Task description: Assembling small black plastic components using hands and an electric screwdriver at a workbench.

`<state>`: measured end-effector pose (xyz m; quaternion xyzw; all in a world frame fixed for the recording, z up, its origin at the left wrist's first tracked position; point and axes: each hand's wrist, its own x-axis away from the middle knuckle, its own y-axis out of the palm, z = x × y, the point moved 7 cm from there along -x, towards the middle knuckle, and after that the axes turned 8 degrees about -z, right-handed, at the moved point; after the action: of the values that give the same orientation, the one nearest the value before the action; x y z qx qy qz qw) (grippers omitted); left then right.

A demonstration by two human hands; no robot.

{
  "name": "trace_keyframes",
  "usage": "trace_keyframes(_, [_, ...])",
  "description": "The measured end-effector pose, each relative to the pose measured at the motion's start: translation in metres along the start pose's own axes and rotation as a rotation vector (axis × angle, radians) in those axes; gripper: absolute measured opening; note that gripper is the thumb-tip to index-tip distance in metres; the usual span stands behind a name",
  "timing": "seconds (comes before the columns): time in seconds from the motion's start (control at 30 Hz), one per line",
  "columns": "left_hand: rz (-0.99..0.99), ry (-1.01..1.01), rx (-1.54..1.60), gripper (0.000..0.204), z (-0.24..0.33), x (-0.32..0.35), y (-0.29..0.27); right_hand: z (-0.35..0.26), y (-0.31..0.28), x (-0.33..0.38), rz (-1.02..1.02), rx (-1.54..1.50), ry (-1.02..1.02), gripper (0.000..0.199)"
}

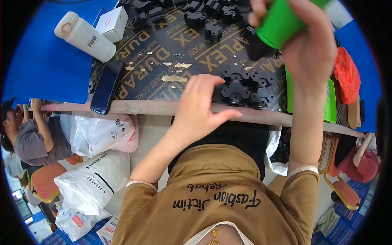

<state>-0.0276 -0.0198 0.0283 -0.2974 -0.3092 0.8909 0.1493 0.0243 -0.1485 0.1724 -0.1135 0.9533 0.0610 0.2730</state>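
Observation:
My right hand [312, 47] is raised over the right side of the table, its fingers wrapped round a bright green cylindrical object [281, 22]. The object's upper part runs out of the picture, and its exact kind cannot be made out. Near the front edge of the table, my left hand [198, 104] is open, thumb held apart, with nothing in it. Beside its fingertips lies a group of black plastic parts [237, 92] with several short arms and small holes. More such black parts [213, 30] are spread along the far side.
A bright green tray [331, 102] sits at the right edge, beside a red plastic bag [347, 75]. At the left are a white bottle [87, 36], a small white box [112, 23] and a dark phone [107, 86]. White sacks [96, 179] stand below. People sit at both sides.

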Motion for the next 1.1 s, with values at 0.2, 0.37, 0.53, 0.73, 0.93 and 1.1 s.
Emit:
trace_keyframes(0.2, [0.034,-0.135,-0.225,0.055,-0.002,0.005,0.021,0.024,0.004,0.039,-0.280,-0.333,-0.136,0.081])
trace_keyframes(0.37, [0.021,-0.153,-0.234,0.047,-0.003,0.004,0.020,0.026,0.030,0.043,-0.160,-0.061,0.000,0.080])
trace_keyframes(0.53, [0.033,-0.122,-0.266,0.044,-0.001,0.004,0.019,0.034,0.027,0.042,-0.178,0.020,-0.033,0.067])
trace_keyframes(0.73, [0.044,-0.093,-0.277,0.044,-0.001,0.004,0.019,0.045,0.028,0.049,-0.179,-0.074,-0.029,0.057])
trace_keyframes(0.93, [0.062,-0.066,-0.288,0.044,-0.001,0.004,0.018,0.047,0.033,0.044,-0.210,-0.067,-0.020,0.053])
trace_keyframes(1.1, [0.050,-0.056,-0.299,0.044,0.000,0.003,0.019,0.052,0.030,0.045,-0.206,-0.066,0.017,0.052])
